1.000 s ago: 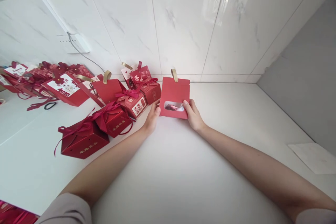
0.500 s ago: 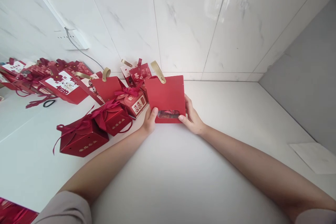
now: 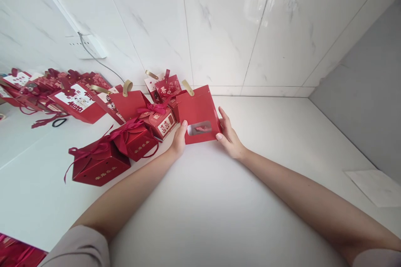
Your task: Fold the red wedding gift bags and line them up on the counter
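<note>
Between my hands is a red gift box [image 3: 198, 106] with a gold strap handle on top and a clear window low on its front. Something reddish shows behind the window. My left hand [image 3: 178, 141] grips the lower left side, thumb on the front, its other fingers hidden behind. At the lower right corner, my right hand [image 3: 230, 139] holds the box with the thumb near the front edge and the index finger raised off the side. Just left of my left hand sits a red box with a ribbon bow and a double-happiness label [image 3: 165, 125].
Two dark red ribboned boxes [image 3: 98, 164] stand nearer me on the left of the white table [image 3: 200, 217]. More red gift boxes [image 3: 78, 102] line the tiled wall. A grey cable hangs from a wall socket [image 3: 90, 48]. A white sheet [image 3: 374, 187] lies at the right.
The gift box has tilted to the left and turned a little, so its window shows more clearly. My right index finger has lifted away from its side.
</note>
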A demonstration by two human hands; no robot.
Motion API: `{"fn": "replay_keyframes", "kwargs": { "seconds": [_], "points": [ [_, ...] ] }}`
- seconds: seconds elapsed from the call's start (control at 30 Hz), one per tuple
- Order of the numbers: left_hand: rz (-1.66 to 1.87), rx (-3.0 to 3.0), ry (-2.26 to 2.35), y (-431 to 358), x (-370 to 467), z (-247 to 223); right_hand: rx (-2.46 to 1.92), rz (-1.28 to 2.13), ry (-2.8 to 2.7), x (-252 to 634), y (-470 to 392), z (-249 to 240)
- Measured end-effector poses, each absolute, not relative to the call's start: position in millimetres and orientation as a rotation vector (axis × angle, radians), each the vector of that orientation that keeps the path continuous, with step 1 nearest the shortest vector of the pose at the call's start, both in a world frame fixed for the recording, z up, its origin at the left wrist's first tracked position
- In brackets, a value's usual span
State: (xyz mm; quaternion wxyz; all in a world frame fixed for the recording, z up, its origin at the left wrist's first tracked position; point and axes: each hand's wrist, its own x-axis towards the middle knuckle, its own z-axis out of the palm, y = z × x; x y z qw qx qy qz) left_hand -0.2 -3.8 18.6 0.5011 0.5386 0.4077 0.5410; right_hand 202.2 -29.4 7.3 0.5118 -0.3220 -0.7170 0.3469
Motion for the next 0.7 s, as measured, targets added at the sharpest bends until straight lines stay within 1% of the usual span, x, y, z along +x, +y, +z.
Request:
{"fn": "replay_keyframes", "kwargs": {
  "seconds": [0.13, 0.27, 0.43, 0.5, 0.63, 0.7],
  "points": [
    [1.02, 1.235, 0.962, -4.8, -2.3, 20.8, -0.797, 0.894, -1.609, 201.2, -27.5, 4.3],
    [0.998, 1.263, 0.956, -5.4, -2.1, 22.4, -0.832, 0.933, -1.551, 198.7, -28.6, 4.7],
    [0.982, 1.222, 0.97, -5.2, 0.1, 20.9, -0.797, 0.833, -1.629, 197.2, -32.3, 8.9],
    [1.046, 1.225, 1.009, -5.9, 0.3, 20.0, -0.797, 0.781, -1.638, 197.3, -32.9, 10.2],
    [1.325, 1.387, 1.126, -6.7, -1.4, 18.9, -0.825, 0.661, -1.656, 197.5, -34.6, 13.2],
    [1.372, 1.415, 1.129, -5.6, -2.1, 18.5, -0.833, 0.62, -1.682, 197.2, -35.9, 14.6]
  ]
}}
